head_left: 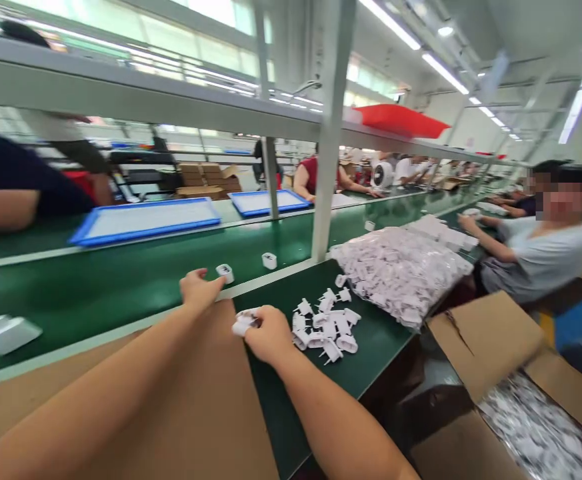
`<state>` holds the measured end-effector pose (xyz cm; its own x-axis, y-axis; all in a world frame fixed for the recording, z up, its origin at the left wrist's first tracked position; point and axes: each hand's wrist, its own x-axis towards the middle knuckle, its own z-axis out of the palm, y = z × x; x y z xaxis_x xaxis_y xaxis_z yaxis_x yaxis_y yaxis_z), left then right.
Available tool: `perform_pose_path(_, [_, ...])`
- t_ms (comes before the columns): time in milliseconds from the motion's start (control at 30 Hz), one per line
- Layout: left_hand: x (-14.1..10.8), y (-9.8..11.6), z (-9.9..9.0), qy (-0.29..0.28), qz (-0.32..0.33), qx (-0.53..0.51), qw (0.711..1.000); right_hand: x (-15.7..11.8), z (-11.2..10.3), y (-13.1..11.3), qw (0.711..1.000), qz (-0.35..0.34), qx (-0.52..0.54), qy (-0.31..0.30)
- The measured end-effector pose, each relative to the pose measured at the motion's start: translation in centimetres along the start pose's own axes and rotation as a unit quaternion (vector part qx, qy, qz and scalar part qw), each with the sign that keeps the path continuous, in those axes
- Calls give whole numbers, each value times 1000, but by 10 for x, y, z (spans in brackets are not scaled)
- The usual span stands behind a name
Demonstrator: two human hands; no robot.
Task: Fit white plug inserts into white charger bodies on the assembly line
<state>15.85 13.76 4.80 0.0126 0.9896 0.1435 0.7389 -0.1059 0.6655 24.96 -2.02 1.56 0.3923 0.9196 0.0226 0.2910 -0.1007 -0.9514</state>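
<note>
My left hand reaches over the green conveyor with thumb and forefinger apart. Right at its fingertips is a small white plastic housing; whether they touch is unclear. My right hand is closed on a white plug part above the edge of a brown cardboard sheet. Beside that hand, several white two-pin plug parts lie in a loose pile on the green table. Another white housing sits farther along the conveyor.
A clear bag of white parts lies behind the pile. An open carton with bagged parts stands at the lower right. A metal post rises from the bench edge. Blue-rimmed trays are across the conveyor. A co-worker sits at right.
</note>
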Motion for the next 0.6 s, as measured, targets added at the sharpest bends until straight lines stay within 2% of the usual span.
perform_pose_path(67, [16,-9,12,28,-48,3,998,1,1,-1,1000,-2,13,-12])
perform_pose_path(167, [32,-14,25,46,-80,-18,996,1,3,-3,996,24,88,-18])
perform_pose_path(233, [36,-16,28,24,-76,-45,996,1,3,-5,981,63,179,-30])
perform_pose_path(333, [31,-22,21,-11,-32,-77,996,1,-1,-10,941,118,313,-58])
perform_pose_path(433, [10,-33,5,-43,33,-107,993,2,-8,-16,898,157,402,-80])
perform_pose_path(500, [-14,-44,-10,-78,71,-126,986,1,-10,-18,883,175,429,-82])
perform_pose_path(600, [-62,-66,-35,-157,140,-165,964,-1,-9,-20,893,166,409,-86])
